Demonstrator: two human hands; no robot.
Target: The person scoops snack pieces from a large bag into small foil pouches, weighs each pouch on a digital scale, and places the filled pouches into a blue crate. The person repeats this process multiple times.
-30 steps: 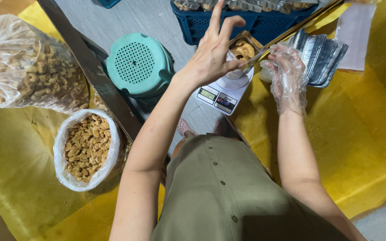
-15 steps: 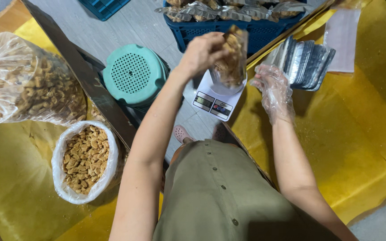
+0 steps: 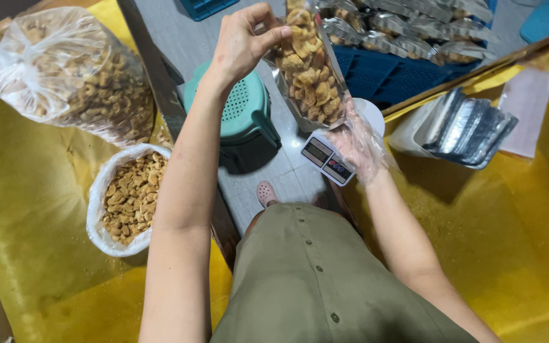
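Note:
My left hand (image 3: 244,39) pinches the top edge of a clear pouch of cashews (image 3: 307,71), held upright in the air. My right hand (image 3: 358,143), in a thin plastic glove, supports the pouch from below at its bottom corner. Under the pouch sits a small white kitchen scale (image 3: 329,160) with nothing on its platform that I can see.
An open white bag of cashews (image 3: 126,197) and a large tied clear bag of cashews (image 3: 77,76) rest on yellow sheeting at left. A green stool (image 3: 244,121) stands beside the scale. A blue crate with filled pouches (image 3: 408,38) is beyond; a stack of empty silver pouches (image 3: 468,130) lies right.
The pouch came off the scale and rose, now turned upright with its clear side facing me. My right hand moved from beside the scale to under the pouch.

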